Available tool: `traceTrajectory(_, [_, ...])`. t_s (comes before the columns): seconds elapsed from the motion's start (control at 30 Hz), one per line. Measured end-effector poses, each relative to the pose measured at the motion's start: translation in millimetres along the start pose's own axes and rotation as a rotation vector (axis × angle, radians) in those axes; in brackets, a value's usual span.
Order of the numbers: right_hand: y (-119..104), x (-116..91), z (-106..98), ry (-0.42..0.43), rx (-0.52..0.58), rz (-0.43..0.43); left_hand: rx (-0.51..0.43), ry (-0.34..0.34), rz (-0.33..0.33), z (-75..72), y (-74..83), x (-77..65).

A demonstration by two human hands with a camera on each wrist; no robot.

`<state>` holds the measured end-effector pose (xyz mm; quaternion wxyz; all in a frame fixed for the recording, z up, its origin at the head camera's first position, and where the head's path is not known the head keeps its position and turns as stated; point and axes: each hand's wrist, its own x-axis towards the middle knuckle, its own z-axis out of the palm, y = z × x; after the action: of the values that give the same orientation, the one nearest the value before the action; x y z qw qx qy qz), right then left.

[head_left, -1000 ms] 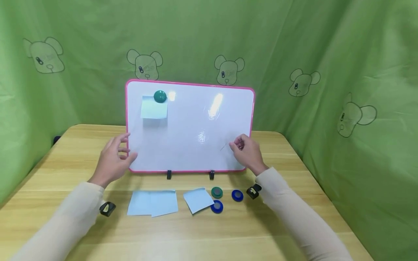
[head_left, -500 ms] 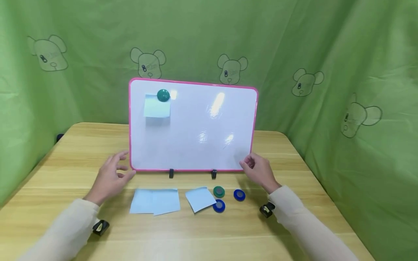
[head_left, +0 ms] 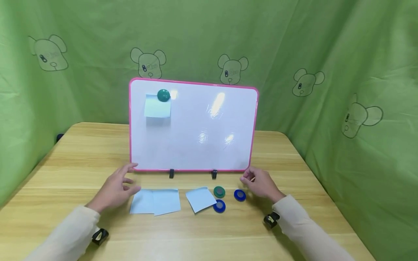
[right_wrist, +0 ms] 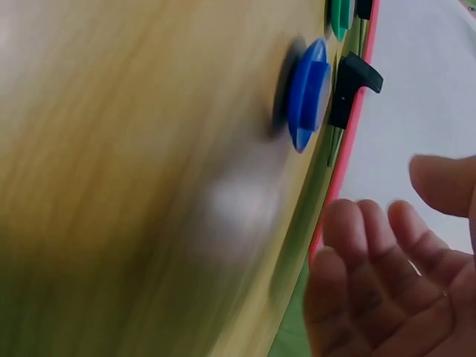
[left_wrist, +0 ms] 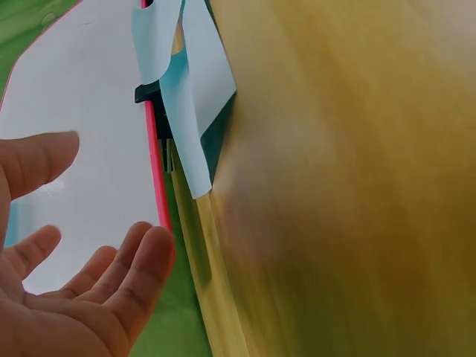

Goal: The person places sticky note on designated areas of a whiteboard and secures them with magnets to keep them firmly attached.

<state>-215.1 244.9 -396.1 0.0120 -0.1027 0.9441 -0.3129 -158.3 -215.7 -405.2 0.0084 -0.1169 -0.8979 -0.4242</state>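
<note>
A pink-rimmed whiteboard (head_left: 196,137) stands upright on black feet. At its upper left hangs a light blue sticky note (head_left: 157,108) under a round green magnet (head_left: 163,95). My left hand (head_left: 114,190), fingers spread and holding nothing, hovers by the board's lower left corner; its thumb overlaps the edge of the left paired notes (head_left: 166,201) in the head view. My right hand (head_left: 262,184), fingers loosely bent and holding nothing, is near the lower right corner, beside a blue magnet (head_left: 240,195). In the right wrist view its palm (right_wrist: 401,305) holds nothing.
Between the hands lie a single tilted sticky note (head_left: 200,199), a green magnet (head_left: 219,192) and another blue magnet (head_left: 219,206), which touches or slightly underlies the note's corner. A green curtain (head_left: 326,43) surrounds the wooden table (head_left: 183,239) at the back and sides.
Both hands have come down from the board's sides toward the table, the right one also moving outward. The view has shifted slightly. Notes and magnets stay where they were.
</note>
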Motion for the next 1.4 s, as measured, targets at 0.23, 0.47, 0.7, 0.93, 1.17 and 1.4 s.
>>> traceTrajectory(0.23, [3,-2,-1,-0.083,-0.016,0.001,-0.010,-0.071,-0.006,3.0,1.5,0.0])
traceTrajectory(0.47, [8,-2,2,-0.118,-0.010,0.008,-0.008,-0.116,-0.026,6.5,2.2,1.8])
traceTrajectory(0.7, [9,-5,3,-0.194,-0.040,0.020,0.019,-0.163,-0.069,8.1,7.3,0.3])
traceTrajectory(0.93, [7,-7,5,-0.216,-0.028,0.037,0.017,-0.175,-0.086,12.7,9.3,-0.9])
traceTrajectory(1.17, [8,-10,5,-0.244,-0.015,0.036,0.090,-0.160,-0.088,14.4,11.0,-1.7])
traceTrajectory(1.4, [10,-9,8,-0.238,-0.084,0.030,0.158,-0.158,-0.097,16.1,12.3,-2.1])
